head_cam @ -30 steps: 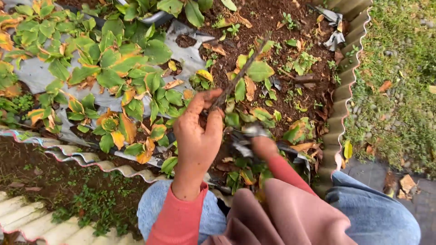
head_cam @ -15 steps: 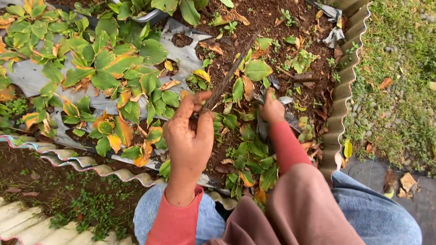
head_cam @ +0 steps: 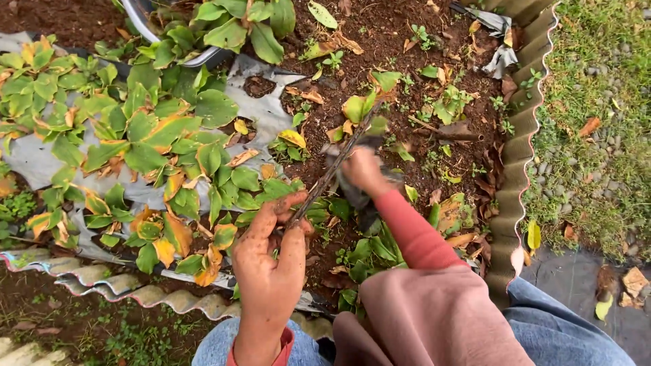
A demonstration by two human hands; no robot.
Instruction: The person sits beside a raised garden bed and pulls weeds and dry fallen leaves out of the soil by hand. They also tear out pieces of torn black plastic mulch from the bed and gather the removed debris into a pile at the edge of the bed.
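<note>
My left hand (head_cam: pixel 271 264), smeared with soil, pinches the lower end of a long thin brown stem (head_cam: pixel 325 179). The stem runs up and to the right to a few green leaves (head_cam: pixel 363 107). My right hand (head_cam: pixel 363 169), in a red sleeve, sits against the middle of that stem. It is closed around a dark tool (head_cam: pixel 356 200) that is too blurred to name. Both hands are over dark soil (head_cam: pixel 407 61) strewn with small seedlings and dry leaves.
Leafy green and yellow plants (head_cam: pixel 135 135) grow through grey plastic sheeting (head_cam: pixel 271 112) at the left. A metal bowl rim (head_cam: pixel 159 37) shows at the top. Corrugated edging (head_cam: pixel 515 169) borders the bed on the right, with grass and gravel (head_cam: pixel 597 129) beyond. My knees in jeans fill the bottom.
My right hand has moved forward from near my lap up to the middle of the stem. My left hand has kept hold of the stem's lower end.
</note>
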